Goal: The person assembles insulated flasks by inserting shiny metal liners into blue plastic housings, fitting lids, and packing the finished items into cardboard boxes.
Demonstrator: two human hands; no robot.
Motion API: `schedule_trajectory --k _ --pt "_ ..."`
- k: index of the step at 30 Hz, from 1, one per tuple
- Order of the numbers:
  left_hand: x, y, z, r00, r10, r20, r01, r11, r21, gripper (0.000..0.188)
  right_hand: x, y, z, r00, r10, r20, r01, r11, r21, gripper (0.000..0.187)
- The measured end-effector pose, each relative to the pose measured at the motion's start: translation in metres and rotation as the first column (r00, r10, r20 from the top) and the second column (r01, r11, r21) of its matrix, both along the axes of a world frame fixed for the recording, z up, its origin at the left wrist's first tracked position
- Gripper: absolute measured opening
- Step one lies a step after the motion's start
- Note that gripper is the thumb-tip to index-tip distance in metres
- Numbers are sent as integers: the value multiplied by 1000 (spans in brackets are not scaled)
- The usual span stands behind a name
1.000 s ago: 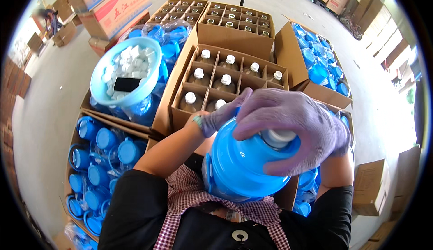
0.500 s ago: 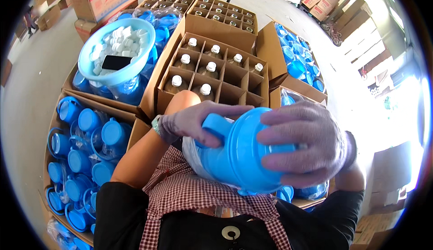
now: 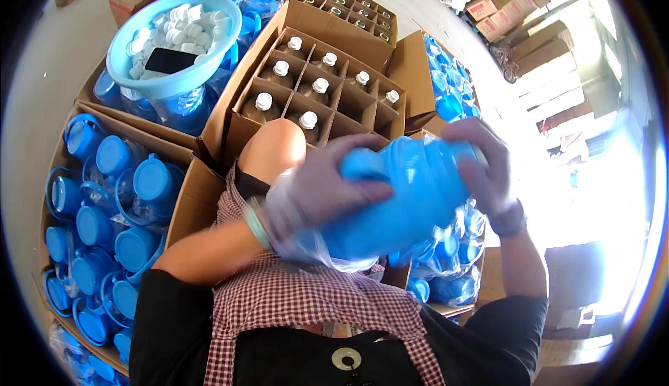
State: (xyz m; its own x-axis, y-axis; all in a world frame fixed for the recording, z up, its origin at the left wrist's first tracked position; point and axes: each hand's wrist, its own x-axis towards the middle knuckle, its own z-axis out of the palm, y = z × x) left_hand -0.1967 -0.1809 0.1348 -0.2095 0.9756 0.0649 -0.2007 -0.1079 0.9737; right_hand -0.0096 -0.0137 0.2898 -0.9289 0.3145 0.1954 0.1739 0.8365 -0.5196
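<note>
A large blue plastic jug (image 3: 397, 208) lies tilted across my lap, its narrower top pointing up to the right. My left hand (image 3: 324, 187), in a grey-purple glove, is closed round the jug's handle side. My right hand (image 3: 488, 170), gloved alike, has its fingers wrapped round the jug's top end. Motion blurs both hands, so I cannot tell whether the lid is loose. Crumpled clear plastic wrap (image 3: 306, 246) clings about the jug's lower end, under my left wrist.
Ahead stands a divided carton (image 3: 334, 121) with several white-capped bottles. A light-blue basin (image 3: 122, 51) of white caps, with a black phone (image 3: 171, 61) on top, rests on bagged blue jugs. Cartons of blue-lidded jugs (image 3: 136, 246) flank me; another divided carton (image 3: 341, 10) stands behind.
My right hand has shifted from lying spread over the jug's lid to gripping its top end. The jug has tipped with its top upward, and my left hand has moved slightly left.
</note>
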Motion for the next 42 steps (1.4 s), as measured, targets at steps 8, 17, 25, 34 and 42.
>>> schedule_trajectory --k 8,17,25,34,42 --pt "-43 11 -10 836 -547 56 493 791 364 98 -12 -25 37 813 567 131 -581 780 233 54" --pt "35 -12 2 940 -52 -337 105 984 142 107 3 7 1 979 -69 192 18 966 257 48" --pt "27 -6 26 948 -5 -319 -30 994 -103 82 23 24 -32 978 -205 39 205 979 0 34" --pt "-50 40 -13 800 -586 130 538 796 276 95 -5 -11 19 843 538 28 -525 809 265 57" --pt "26 -1 19 983 -142 -113 142 990 -12 100 23 13 -28 940 -327 94 333 942 -48 52"
